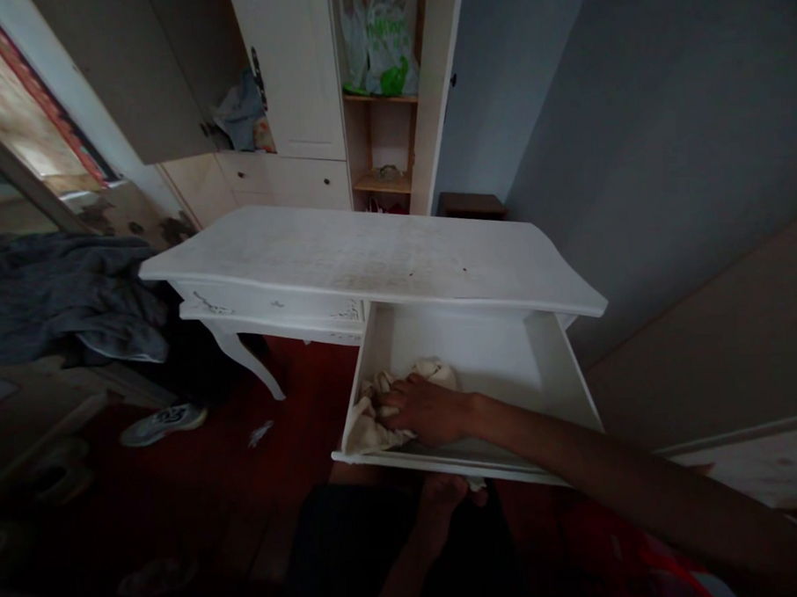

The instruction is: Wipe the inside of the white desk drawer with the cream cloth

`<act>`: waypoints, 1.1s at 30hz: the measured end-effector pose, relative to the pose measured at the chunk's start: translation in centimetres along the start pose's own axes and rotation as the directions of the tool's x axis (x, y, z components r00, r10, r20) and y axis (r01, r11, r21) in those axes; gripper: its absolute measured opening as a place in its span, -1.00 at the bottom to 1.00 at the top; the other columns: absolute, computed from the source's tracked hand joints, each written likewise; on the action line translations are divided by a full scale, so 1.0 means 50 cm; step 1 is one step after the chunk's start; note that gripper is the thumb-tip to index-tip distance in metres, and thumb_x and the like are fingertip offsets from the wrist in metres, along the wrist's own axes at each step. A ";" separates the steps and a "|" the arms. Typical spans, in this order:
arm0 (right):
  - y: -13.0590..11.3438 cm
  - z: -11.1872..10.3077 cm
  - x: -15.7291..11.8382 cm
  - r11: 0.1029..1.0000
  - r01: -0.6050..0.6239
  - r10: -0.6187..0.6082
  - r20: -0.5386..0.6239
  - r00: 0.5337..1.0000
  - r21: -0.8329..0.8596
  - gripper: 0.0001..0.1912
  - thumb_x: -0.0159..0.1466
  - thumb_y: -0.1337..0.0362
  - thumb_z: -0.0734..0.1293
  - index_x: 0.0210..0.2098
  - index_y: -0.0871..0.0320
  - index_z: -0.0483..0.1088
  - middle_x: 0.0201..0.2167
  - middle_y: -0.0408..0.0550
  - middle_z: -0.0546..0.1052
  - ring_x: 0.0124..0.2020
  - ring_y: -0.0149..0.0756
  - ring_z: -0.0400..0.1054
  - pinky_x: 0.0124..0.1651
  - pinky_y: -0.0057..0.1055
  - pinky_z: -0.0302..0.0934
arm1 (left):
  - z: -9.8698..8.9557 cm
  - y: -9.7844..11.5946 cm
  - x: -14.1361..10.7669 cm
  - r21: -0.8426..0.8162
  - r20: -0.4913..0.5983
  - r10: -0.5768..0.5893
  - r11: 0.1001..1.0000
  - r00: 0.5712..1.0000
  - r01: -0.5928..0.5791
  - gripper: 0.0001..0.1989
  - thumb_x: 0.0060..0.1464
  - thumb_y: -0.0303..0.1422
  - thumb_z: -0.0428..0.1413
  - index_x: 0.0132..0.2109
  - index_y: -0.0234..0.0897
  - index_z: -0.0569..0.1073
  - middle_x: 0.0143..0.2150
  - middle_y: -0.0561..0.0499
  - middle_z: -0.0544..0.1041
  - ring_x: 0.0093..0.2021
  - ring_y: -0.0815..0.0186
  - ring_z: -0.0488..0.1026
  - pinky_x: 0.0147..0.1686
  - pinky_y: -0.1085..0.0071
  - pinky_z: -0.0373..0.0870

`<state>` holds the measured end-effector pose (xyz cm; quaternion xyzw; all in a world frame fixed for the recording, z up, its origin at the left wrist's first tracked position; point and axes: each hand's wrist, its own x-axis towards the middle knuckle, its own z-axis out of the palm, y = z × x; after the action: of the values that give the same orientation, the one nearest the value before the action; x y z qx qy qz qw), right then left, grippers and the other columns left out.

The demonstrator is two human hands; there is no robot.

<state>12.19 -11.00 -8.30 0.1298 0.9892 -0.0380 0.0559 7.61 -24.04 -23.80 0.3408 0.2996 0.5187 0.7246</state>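
A white drawer (497, 356) is pulled out of the right side of a white table (370, 247). Inside its left front corner lies a crumpled cream cloth (374, 430). My right hand (426, 410) reaches in from the right, fingers bent over the cloth and pressing it against the drawer's bottom and left side. Below the drawer's front edge is my left hand (445, 490), closed at the drawer front, with a small whitish piece showing beside its fingers. The front's outer face and part of the left fingers are hidden from above.
Dark grey clothing (68, 295) hangs at the left. A sneaker (164, 424) and a scrap of paper (260, 433) lie on the red floor. Behind the table stands a white wardrobe (296, 74) with open doors and plastic bags (387, 44) inside. A wall (682, 145) closes off the right.
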 end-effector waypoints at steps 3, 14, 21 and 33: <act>0.003 -0.002 -0.016 0.999 -0.011 0.010 0.023 1.000 0.038 -0.62 0.20 0.37 0.30 0.01 0.05 0.43 0.18 0.10 0.35 0.06 0.00 0.28 -0.01 -0.04 0.19 | 0.009 0.020 -0.004 -0.001 -0.002 0.002 1.000 1.000 -0.002 -0.44 -0.06 0.13 0.19 -0.46 -0.38 0.55 -0.47 -0.12 0.56 -0.40 0.23 0.47 -0.27 0.28 0.39; 0.020 -0.030 -0.067 0.809 -0.565 0.583 0.104 0.806 -0.160 -0.29 0.18 0.14 0.36 0.28 0.15 0.18 0.05 0.36 0.42 -0.12 0.14 0.45 -0.18 -0.06 0.33 | 0.011 0.022 -0.002 -0.110 0.062 -0.013 0.994 0.998 0.020 -0.50 -0.06 0.05 0.24 -0.36 -0.39 0.54 -0.44 -0.07 0.50 -0.41 0.30 0.37 -0.33 0.34 0.30; 0.068 -0.034 -0.004 0.595 -0.798 0.791 -0.105 0.603 -0.100 -0.18 0.28 0.05 0.22 0.41 0.15 -0.18 0.36 0.42 0.02 -0.05 0.21 0.42 -0.23 -0.02 0.37 | 0.007 0.022 -0.001 -0.077 0.068 -0.044 0.996 0.997 0.049 -0.45 -0.08 0.10 0.23 -0.37 -0.40 0.51 -0.46 -0.07 0.48 -0.43 0.31 0.36 -0.33 0.33 0.28; 0.037 0.007 0.097 0.730 -0.621 0.655 -0.035 0.755 0.284 -0.59 0.28 0.14 0.22 0.08 0.15 0.34 0.27 0.14 0.28 0.03 0.03 0.40 -0.08 -0.18 0.34 | 0.008 0.035 -0.009 -0.052 0.008 -0.109 0.993 0.994 0.109 -0.51 -0.12 0.06 0.27 -0.45 -0.36 0.50 -0.48 -0.07 0.51 -0.39 0.25 0.41 -0.28 0.30 0.32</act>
<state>8.06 -8.03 -9.34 0.4703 0.8720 -0.1344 -0.0174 6.86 -24.13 -22.14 0.3058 0.3024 0.4851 0.7614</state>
